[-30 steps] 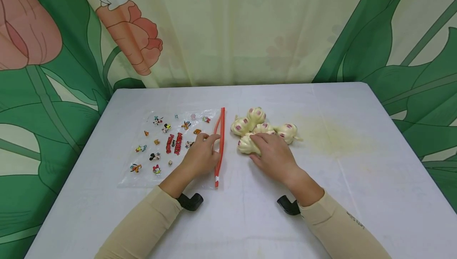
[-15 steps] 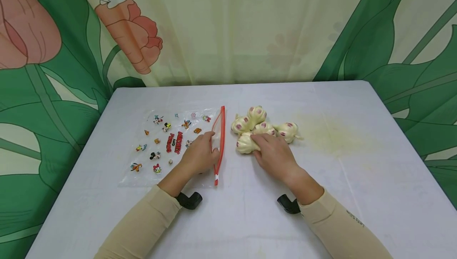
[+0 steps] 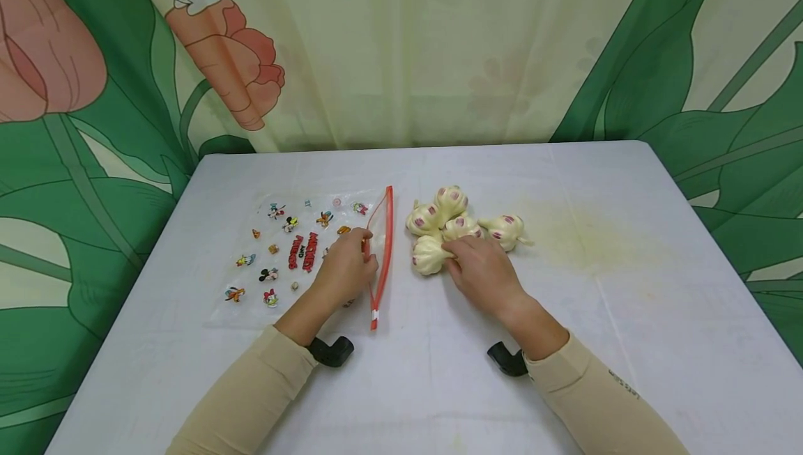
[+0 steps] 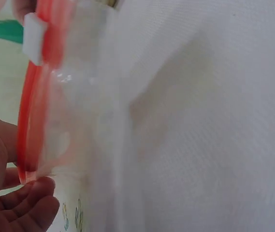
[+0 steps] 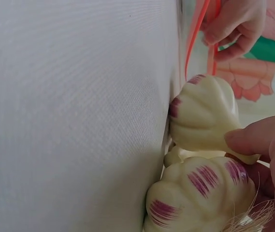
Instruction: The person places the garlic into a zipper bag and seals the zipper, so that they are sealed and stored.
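Note:
A clear zip bag (image 3: 305, 251) printed with cartoon figures lies flat on the left, its red zip edge (image 3: 387, 253) facing right. My left hand (image 3: 343, 268) pinches one red strip of its mouth, and the two strips stand apart. The left wrist view shows the white slider (image 4: 34, 38) at one end of the zip. My right hand (image 3: 488, 275) pinches the stem of a garlic bulb (image 3: 428, 256) between thumb and fingers. That bulb (image 5: 205, 113) is cream with purple marks, and other garlic bulbs (image 3: 453, 201) are bunched just behind it.
A white cloth covers the table (image 3: 426, 385), with a yellowish stain (image 3: 583, 239) right of the garlic. Behind the table hangs a printed curtain (image 3: 414, 51). Black curved pieces (image 3: 332, 352) stick out at both wrists.
My left hand has drawn one red strip leftward, widening the bag's mouth. My right fingers have shifted onto the front bulb's stem, and that bulb has turned and moved slightly left.

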The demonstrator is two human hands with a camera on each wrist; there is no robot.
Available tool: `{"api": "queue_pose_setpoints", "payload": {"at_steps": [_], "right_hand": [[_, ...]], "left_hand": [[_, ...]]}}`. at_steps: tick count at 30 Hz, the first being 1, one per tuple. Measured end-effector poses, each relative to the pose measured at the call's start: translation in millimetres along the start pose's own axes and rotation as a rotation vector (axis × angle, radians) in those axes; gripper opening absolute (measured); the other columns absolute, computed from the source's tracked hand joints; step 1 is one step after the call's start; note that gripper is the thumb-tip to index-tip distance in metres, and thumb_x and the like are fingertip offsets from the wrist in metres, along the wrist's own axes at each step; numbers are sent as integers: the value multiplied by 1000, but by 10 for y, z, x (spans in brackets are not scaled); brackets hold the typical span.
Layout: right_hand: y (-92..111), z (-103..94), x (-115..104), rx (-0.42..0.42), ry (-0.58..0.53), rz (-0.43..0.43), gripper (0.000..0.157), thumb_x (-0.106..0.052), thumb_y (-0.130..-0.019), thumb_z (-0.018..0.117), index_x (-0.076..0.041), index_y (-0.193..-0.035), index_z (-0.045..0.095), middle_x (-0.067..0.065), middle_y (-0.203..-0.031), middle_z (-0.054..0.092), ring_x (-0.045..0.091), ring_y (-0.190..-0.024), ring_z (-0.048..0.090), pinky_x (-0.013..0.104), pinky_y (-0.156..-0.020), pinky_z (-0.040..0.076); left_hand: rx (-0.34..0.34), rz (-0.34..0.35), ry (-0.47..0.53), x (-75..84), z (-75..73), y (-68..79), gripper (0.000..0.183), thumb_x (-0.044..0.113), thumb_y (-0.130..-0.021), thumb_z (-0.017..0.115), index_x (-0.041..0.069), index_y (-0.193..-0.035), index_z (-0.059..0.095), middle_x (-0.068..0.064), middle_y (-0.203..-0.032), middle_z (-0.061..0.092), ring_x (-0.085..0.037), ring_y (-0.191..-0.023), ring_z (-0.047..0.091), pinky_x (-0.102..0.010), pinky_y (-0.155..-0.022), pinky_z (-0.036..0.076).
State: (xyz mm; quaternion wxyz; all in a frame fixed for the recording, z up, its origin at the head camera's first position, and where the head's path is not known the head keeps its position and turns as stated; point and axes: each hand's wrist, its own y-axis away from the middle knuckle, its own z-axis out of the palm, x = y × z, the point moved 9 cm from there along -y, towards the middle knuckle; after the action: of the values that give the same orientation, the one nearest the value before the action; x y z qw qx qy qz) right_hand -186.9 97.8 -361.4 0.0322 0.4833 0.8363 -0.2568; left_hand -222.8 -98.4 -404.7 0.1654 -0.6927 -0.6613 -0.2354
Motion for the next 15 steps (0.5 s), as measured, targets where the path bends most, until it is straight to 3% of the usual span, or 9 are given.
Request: {"api": "queue_pose_setpoints", "payload": {"at_steps": [9, 15], "right_hand": [[18, -105, -56, 139, 7, -74, 21, -6, -80, 79, -1, -100, 73, 8, -92, 73, 30, -90, 67, 45, -80, 52], [14, -166, -126, 210, -33, -110, 22, -6, -80, 79, 0, -99, 73, 10, -92, 73, 30, -89, 68, 47, -81, 52]], "left_hand": [[130, 98, -32, 83, -139, 64, 31, 6, -90, 65, -1, -120, 63, -12, -100, 61, -22, -84, 57, -33, -69, 57], [178, 144, -20, 135, -201, 105, 26, 5, -89, 65, -1, -114, 64, -12, -97, 61, -22, -81, 57, -33, -68, 57]]}}
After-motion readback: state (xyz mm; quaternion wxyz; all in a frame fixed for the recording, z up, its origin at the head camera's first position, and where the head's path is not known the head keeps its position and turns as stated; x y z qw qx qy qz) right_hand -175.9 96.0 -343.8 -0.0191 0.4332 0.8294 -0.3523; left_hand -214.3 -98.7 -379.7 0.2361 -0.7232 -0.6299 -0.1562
